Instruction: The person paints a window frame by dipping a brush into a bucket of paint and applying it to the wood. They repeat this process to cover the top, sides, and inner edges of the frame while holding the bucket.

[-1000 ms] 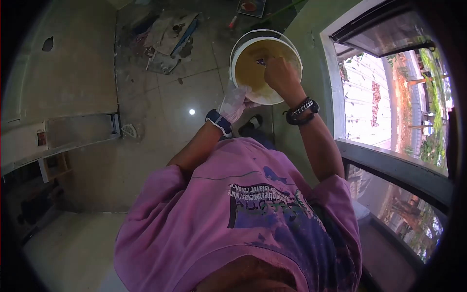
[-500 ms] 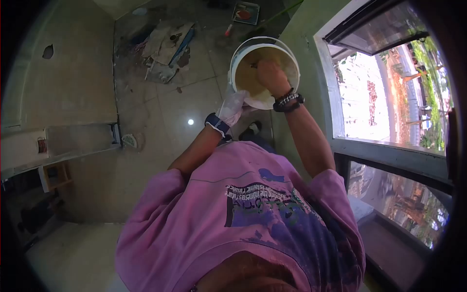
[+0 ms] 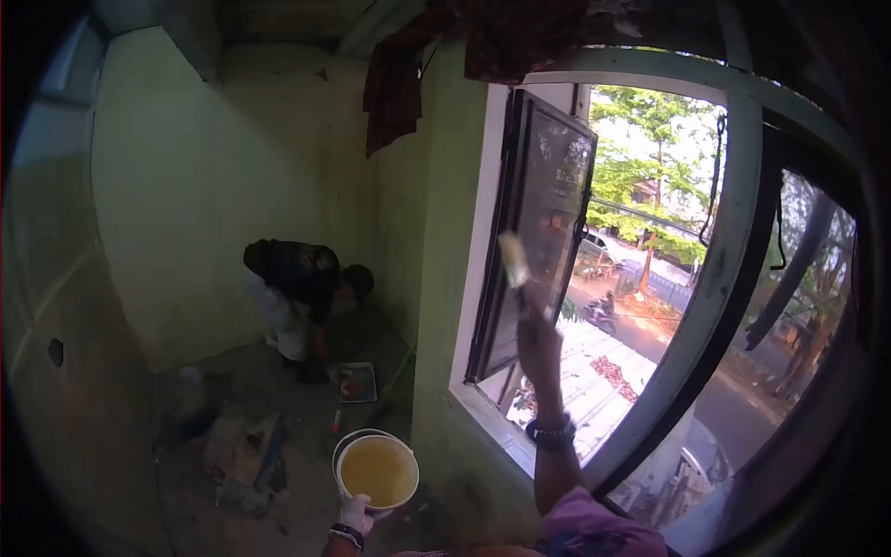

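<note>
Now the brush [image 3: 513, 260], gripped by the right hand [image 3: 538, 336], has been raised from the bucket [image 3: 376, 471], clasped by the gloved left hand [image 3: 355, 511], to the window [image 3: 557, 186]

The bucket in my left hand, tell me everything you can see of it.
The bucket is round, white, plastic-looking and lidless, with a thin handle along its far rim. It is held upright, low beside the green wall, with yellowish liquid inside. The gloved left hand grips its near edge; nothing else touches it.
</note>
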{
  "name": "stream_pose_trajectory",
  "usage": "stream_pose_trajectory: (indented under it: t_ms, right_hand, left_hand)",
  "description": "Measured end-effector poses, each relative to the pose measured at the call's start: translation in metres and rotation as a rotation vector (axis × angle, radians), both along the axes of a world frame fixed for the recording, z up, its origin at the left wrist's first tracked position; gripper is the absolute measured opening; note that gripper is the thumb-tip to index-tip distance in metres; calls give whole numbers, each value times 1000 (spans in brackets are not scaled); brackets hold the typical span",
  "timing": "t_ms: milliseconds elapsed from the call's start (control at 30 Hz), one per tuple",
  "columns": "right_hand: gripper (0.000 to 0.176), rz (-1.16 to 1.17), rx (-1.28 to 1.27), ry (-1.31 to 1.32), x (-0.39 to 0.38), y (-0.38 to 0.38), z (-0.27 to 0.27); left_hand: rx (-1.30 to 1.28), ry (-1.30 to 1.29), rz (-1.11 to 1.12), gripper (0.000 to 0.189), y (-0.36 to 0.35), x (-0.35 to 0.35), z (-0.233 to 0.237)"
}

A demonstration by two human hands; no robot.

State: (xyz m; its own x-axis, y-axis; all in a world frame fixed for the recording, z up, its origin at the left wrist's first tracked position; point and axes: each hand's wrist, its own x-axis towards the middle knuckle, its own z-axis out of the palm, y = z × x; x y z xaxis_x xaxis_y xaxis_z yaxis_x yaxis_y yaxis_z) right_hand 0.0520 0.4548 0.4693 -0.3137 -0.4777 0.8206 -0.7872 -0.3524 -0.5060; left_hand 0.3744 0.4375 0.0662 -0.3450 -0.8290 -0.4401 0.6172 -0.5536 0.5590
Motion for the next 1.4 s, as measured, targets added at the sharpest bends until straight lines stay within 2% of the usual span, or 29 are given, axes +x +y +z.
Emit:
stream_pose_trajectory:
  t_ms: [33,133,200,267,300,433,533,567,600,633,667,767,800,833,933,967,1000,1033,1133,1200,1267,1333,1367,1400]
  right_hand:
    - [45,-79,-214,72,-27,-23,16]
    - [45,-136,-588,57,-62,-66,86]
    - [43,-160,-492,16,-80,-90,126]
    - [42,-198,-384,16,-102,-120,156]
    - [41,-175,-381,22,-113,-138,170]
    - [39,-66,-406,60,-154,-216,213]
    - [39,18,-336,19,-166,-256,233]
    - [39,40,-299,-7,-166,-262,238]
    - [39,43,-300,4,-164,-264,241]
    - [39,47,-300,16,-160,-265,245]
    - [39,52,-300,32,-158,-267,247]
    - [39,90,-318,-2,-156,-278,255]
    - [39,88,-307,-8,-153,-280,259]
    - [39,49,-330,42,-151,-283,263]
    - [37,17,-314,98,-150,-292,272]
    - [37,12,-341,97,-150,-293,277]
    - [37,5,-369,94,-151,-294,282]
    - [36,-2,-394,92,-152,-293,284]
    - [36,-5,-444,-68,-146,-250,273]
    - [36,12,-427,-62,-151,-253,258]
    - [37,-28,-414,-8,-156,-269,250]
    - [35,18,-319,60,-151,-272,257]
    - [34,33,-306,82,-148,-276,264]
    - [34,46,-292,100,-147,-279,271]
  left_hand:
    - [-67,1,15,61,-2,-1,1]
    - [-68,150,23,61,-23,-2,-6]
    - [-45,55,69,60,-41,-8,-7]
    - [-89,14,118,61,-36,-22,28]
    - [-87,25,127,61,-42,-27,27]
    - [-42,37,184,60,-76,-29,-18]
    - [88,165,233,61,-85,-22,-30]
    - [148,187,255,62,-94,-14,-49]
    - [97,122,272,62,-88,-17,-36]
    - [49,55,290,62,-79,-23,-13]
    - [-54,-73,346,62,-59,-46,34]
    - [-222,-122,320,49,-65,-23,4]
    - [-273,-136,308,44,-62,-20,8]
    - [-121,-105,441,41,-67,-28,16]
    - [-115,-58,547,42,-70,-24,15]
    - [-67,21,567,44,-69,-18,18]
    - [-208,329,422,45,-78,-10,4]
    - [-342,634,266,45,-95,7,-38]
    - [-140,180,392,54,-98,11,-17]
    - [-114,104,374,62,-101,4,-3]
    - [-53,-11,373,62,-94,-14,38]
    - [-24,-12,332,63,-99,-15,39]
    - [-17,34,327,64,-109,-5,14]
    - [-9,76,320,64,-112,-6,14]
